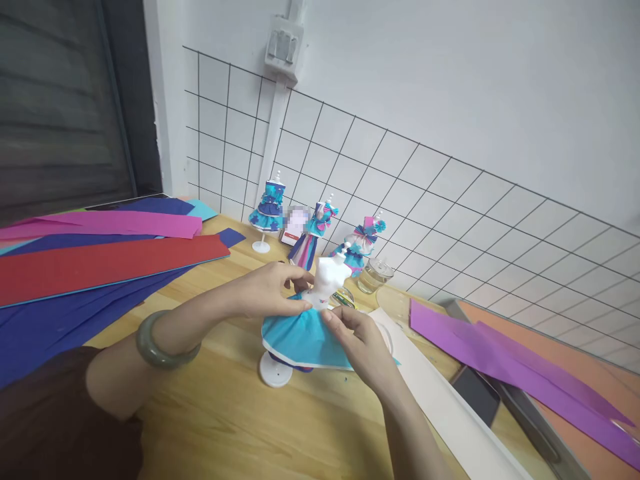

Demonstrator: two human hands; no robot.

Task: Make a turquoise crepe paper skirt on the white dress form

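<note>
**Turquoise skirt on, bust bare**

We're seeing the white mini mannequin [331,275] standing on the wooden table [215,420], the turquoise skirt [300,337] covering its lower part. Our left hand [280,290] and right hand [365,337] are pinching the waistline, hiding any fastening. Three dressed mannequins [270,207] are standing behind, near a glass cup [374,277]. Red paper [115,267] is lying left; a white sheet [450,400] is crowding the right.

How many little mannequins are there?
4: the front mannequin, then the left one, the middle one and the right one, in a row behind it by the wire grid.
</note>
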